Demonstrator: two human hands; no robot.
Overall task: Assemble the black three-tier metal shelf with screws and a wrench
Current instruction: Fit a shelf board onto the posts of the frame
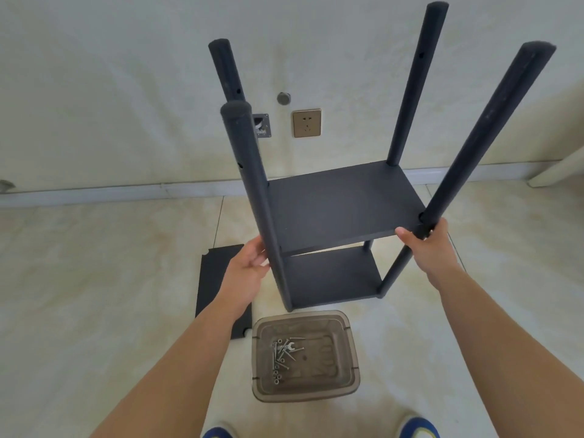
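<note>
A black metal shelf frame [341, 203] stands upright on the tiled floor, with two shelf boards fitted between its round posts. My left hand [249, 260] curls round the near left post [252, 197] just beside the upper board's edge. My right hand [425, 240] grips the near right post [474, 143] at the upper board's corner. A third loose black board [215, 279] lies flat on the floor to the left, partly hidden by my left forearm. Several screws, nuts and a small wrench [289, 346] lie in a clear plastic bin [347, 349].
The bin sits on the floor right in front of the shelf, between my arms. My blue shoes [417, 428] show at the bottom edge. A wall with a socket [306, 123] stands just behind the shelf. A pale furniture leg [559, 172] is at far right.
</note>
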